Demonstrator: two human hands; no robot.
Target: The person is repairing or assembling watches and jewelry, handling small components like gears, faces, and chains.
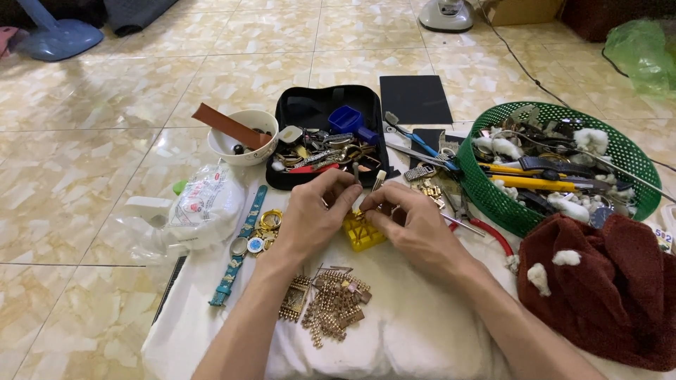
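Hands at the yellow block

My left hand (313, 218) and right hand (415, 225) both pinch closed on a yellow holder block (362, 232); green basket (493, 193) at two o'clock.

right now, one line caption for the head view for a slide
Both hands, left hand and right hand, pinch at a small yellow plastic block on a white cloth, beside gold metal watch bands.

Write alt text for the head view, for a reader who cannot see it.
Two bare hands, left hand and right hand, meet over a small yellow plastic block on a white cloth. Gold metal watch bands lie just below; an open black zip case of small parts and a green plastic mesh basket of tools sit beyond.
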